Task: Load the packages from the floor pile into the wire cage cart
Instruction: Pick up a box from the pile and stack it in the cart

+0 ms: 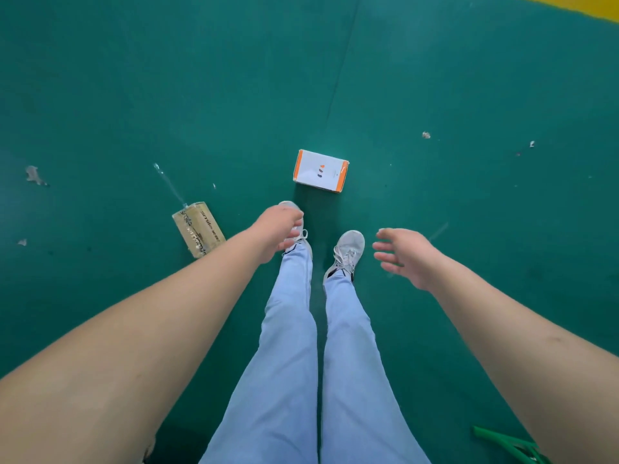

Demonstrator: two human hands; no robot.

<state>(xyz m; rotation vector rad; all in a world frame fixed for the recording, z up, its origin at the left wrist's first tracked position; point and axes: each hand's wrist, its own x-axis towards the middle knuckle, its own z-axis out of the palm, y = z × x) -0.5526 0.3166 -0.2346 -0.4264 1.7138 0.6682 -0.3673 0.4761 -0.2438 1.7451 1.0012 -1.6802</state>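
A white box with orange edges (pixel 321 170) lies on the green floor just ahead of my feet. A brown cardboard package wrapped in printed tape (pixel 198 229) lies to the left, with a loose strip of clear tape trailing from it. My left hand (pixel 279 231) hangs above my left shoe, fingers loosely curled and holding nothing. My right hand (pixel 403 256) is spread with relaxed fingers to the right of my right shoe, also holding nothing. Both hands are short of the white box. No wire cage cart is in view.
My legs in light blue trousers and white shoes (pixel 346 254) stand mid-frame. Small paper scraps (pixel 35 175) dot the floor. A green plastic object (pixel 509 447) pokes in at the bottom right. A yellow floor stripe (pixel 576 5) runs across the top right corner.
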